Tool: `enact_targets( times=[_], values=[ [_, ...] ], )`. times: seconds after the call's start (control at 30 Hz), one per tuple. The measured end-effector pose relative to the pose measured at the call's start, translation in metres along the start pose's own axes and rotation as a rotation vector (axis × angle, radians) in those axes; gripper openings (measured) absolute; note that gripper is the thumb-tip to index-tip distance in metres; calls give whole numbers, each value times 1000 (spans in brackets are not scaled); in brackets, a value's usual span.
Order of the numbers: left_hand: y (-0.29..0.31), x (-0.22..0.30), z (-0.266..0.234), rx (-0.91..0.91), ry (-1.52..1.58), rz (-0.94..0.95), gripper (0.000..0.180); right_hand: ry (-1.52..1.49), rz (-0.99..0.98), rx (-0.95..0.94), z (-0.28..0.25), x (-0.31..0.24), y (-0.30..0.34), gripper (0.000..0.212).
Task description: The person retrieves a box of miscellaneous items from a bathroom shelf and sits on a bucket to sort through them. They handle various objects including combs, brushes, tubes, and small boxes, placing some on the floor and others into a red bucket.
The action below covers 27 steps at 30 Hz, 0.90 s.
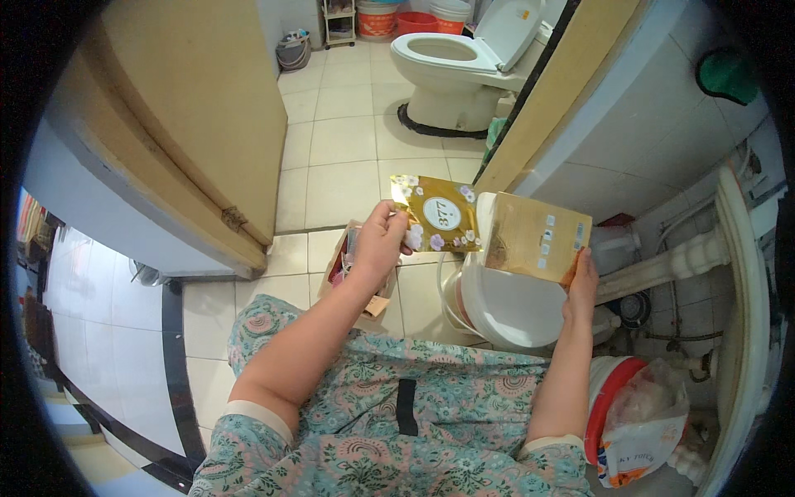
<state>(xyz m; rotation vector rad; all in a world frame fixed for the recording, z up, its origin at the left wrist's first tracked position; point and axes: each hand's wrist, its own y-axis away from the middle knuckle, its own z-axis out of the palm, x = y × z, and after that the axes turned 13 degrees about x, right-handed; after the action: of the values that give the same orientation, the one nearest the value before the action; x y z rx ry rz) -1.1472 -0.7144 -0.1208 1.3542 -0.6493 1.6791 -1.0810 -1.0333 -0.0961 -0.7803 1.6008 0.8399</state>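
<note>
A shiny gold sachet [457, 230] with white and lilac flowers and a round pale label is pinched at its left edge by my left hand [383, 240]. Around the lower right corner of a gold box [530, 228] curl the fingers of my right hand [582, 282]. The box's pale left end lies right beside the sachet; I cannot tell whether they touch. Below the box is a white bucket [509, 319]. An open box [328, 286] with small things in it rests on the floor, partly behind my left forearm.
A toilet [447, 83] with a raised lid stands beyond a doorway, with buckets [377, 21] behind it. The wooden door [195, 91] is at the left. At the right are a white pipe [675, 261] and a red-rimmed bucket [609, 406] holding a plastic bag.
</note>
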Motion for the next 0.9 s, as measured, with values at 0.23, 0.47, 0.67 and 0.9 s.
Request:
enact_targets(
  times=[0.23, 0.47, 0.67, 0.9],
  values=[
    [-10, -1, -12, 47, 206, -43, 17, -370, 295, -11, -9, -5, -5, 43],
    [7, -8, 6, -51, 108, -72, 18, -448, 468, -247, -7, -5, 5, 40],
    [18, -27, 28, -214, 53, -128, 19, -519, 443, -498, -14, 11, -1, 48],
    [28, -46, 51, -479, -132, -247, 43, -462, 434, -378, 5, -17, 32, 31]
  ],
)
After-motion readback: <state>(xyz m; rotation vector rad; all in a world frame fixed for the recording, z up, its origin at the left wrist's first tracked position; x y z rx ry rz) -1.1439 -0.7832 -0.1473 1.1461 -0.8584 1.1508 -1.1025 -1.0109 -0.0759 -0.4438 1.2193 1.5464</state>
